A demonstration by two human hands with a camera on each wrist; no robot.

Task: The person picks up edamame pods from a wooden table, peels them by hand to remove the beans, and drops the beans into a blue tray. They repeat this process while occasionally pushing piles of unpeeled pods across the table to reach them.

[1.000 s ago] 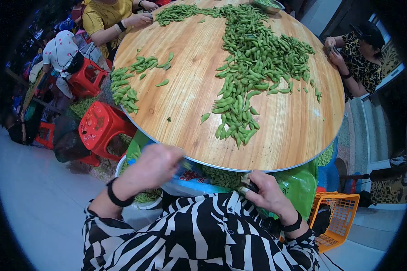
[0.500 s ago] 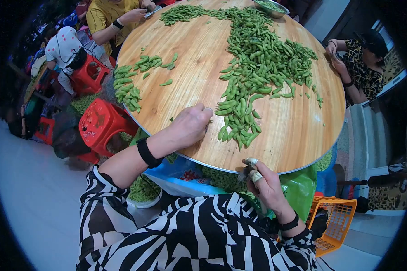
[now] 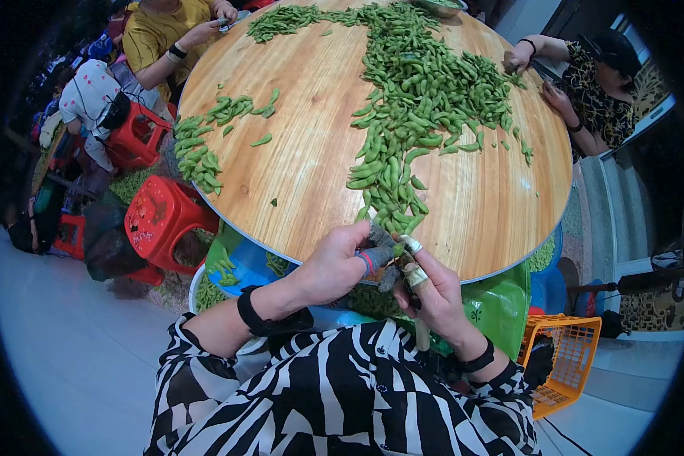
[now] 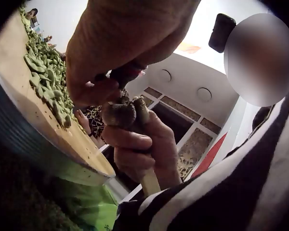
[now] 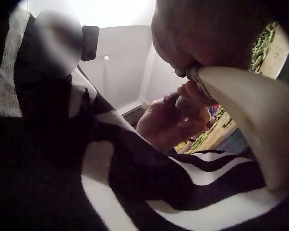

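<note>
In the head view my left hand (image 3: 330,266) has come together with my right hand (image 3: 442,304) just over the near table edge. Between the fingertips my left hand pinches a green soybean pod (image 3: 397,248), mostly covered by grey finger covers. My right hand grips a tool whose pale handle (image 3: 422,334) sticks out below the fist; its working end is hidden. The same handle (image 5: 250,110) looms large in the right wrist view. Pale wraps cover the right thumb and a finger. Close beyond the hands lies the tip of a soybean pod pile (image 3: 425,106).
Under the near edge of the round wooden table (image 3: 296,159) hang a green bag (image 3: 498,304) and a blue bag. An orange basket (image 3: 562,357) stands at right, a red stool (image 3: 163,216) at left. Two other people sit at the table, one in yellow (image 3: 156,45).
My left hand rose from the left below the table edge, reached the tabletop beside the pile, then came back to my right hand with a pod. The person at right has reached toward the pile.
</note>
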